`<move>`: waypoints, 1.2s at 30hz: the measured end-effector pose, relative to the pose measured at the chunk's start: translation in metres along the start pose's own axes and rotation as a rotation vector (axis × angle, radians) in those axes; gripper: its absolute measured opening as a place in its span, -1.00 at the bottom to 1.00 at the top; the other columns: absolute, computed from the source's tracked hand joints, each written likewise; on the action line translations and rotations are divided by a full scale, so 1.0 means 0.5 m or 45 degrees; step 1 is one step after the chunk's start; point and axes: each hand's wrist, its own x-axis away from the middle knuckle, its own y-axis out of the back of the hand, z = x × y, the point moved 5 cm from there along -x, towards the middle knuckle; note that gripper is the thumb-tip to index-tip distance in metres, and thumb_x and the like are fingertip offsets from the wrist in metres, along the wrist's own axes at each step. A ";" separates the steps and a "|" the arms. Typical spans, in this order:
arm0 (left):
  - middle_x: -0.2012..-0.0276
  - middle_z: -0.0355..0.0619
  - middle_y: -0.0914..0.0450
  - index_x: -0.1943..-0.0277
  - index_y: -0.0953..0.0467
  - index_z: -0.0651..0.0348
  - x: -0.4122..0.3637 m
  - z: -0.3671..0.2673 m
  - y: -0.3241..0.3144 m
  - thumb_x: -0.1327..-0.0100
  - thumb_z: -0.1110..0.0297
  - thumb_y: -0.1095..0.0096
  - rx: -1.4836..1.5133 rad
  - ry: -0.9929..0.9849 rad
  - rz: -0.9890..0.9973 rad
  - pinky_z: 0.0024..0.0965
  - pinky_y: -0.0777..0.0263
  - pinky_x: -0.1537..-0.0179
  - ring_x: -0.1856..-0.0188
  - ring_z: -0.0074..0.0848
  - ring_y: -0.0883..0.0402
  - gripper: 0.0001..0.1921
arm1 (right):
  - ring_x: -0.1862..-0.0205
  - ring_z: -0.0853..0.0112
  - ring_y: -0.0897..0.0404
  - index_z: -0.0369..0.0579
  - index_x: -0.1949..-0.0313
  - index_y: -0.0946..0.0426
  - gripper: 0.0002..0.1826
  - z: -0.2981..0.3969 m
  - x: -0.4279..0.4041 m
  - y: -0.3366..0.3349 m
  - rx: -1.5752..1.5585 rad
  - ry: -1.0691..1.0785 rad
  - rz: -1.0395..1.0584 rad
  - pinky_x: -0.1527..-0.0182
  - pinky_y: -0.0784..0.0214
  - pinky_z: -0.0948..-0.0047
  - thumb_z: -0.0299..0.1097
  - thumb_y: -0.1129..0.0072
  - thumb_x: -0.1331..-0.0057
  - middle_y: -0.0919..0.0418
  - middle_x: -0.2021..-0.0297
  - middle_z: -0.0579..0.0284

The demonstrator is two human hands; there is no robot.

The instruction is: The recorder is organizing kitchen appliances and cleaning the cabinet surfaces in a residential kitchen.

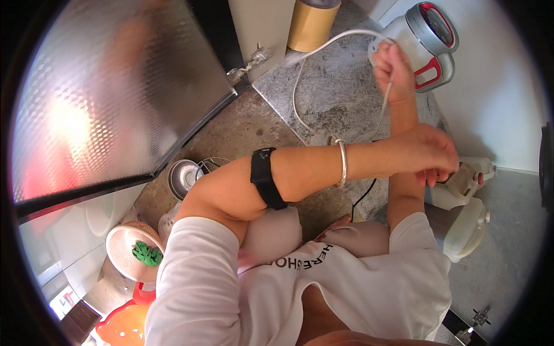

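Note:
My right hand [393, 69] grips a white cable [346, 33], which arcs left out of the fist; a thin end hangs below it. Just behind that hand stands a silver jug-shaped electric appliance [415, 43] with red trim and a red-edged handle. My left arm, with a black strap and a silver bangle, crosses over my right forearm. At its end my left hand [433, 151] hangs with curled, blurred fingers, above some plastic jugs [467, 216]. Whether it holds anything is hidden. A thin black cord [364, 199] runs behind the left forearm.
A yellowish cylinder [312, 26] stands by the textured glass door [151, 95]. On the floor at left are a metal bowl [176, 184], a pink basket [119, 251] holding green cloth [147, 254], and an orange-red colander [123, 322]. A white wall rises at right.

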 end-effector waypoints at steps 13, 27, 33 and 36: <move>0.34 0.03 -0.45 0.10 -0.28 0.27 0.151 0.101 0.368 -0.06 0.26 -0.09 -2.262 0.118 -0.503 -0.20 -0.38 0.36 0.35 -0.13 -0.48 -0.62 | 0.62 0.67 -0.20 -0.12 0.26 -0.43 -0.75 0.216 -0.213 0.000 1.072 0.329 -0.706 0.62 0.00 0.66 -0.32 0.17 -0.14 -0.36 0.60 0.37; -0.19 0.31 0.19 -0.14 -0.01 0.33 -0.093 -0.129 0.434 -0.08 0.44 -0.01 -1.822 -0.748 -0.712 -0.21 -0.33 0.22 0.32 -0.06 -0.46 -0.44 | 0.43 0.18 -0.48 -0.15 0.07 -0.31 -0.62 0.227 -0.343 0.008 2.475 0.470 -0.956 0.34 -0.32 0.30 -0.18 0.16 -0.19 -0.50 0.46 0.00; -0.07 0.08 -0.17 0.09 -0.34 0.21 0.055 -0.007 0.408 -0.02 0.50 -0.06 -2.005 -0.726 -0.504 -0.29 -0.37 0.22 0.24 -0.20 -0.46 -0.68 | 0.34 0.09 -0.46 -0.12 0.13 -0.33 -0.70 0.085 -0.170 -0.031 2.200 0.713 -0.425 0.28 -0.30 0.23 -0.28 0.09 -0.15 -0.45 0.32 -0.01; 0.09 0.00 -0.30 0.12 -0.36 0.18 0.126 0.044 0.401 0.00 0.44 -0.11 -2.182 -0.616 -0.357 -0.31 -0.37 0.23 0.24 -0.25 -0.46 -0.69 | 0.28 0.12 -0.43 -0.14 0.08 -0.27 -0.60 -0.033 -0.006 -0.016 2.050 0.559 -0.384 0.26 -0.29 0.26 -0.31 -0.04 -0.08 -0.39 0.28 0.00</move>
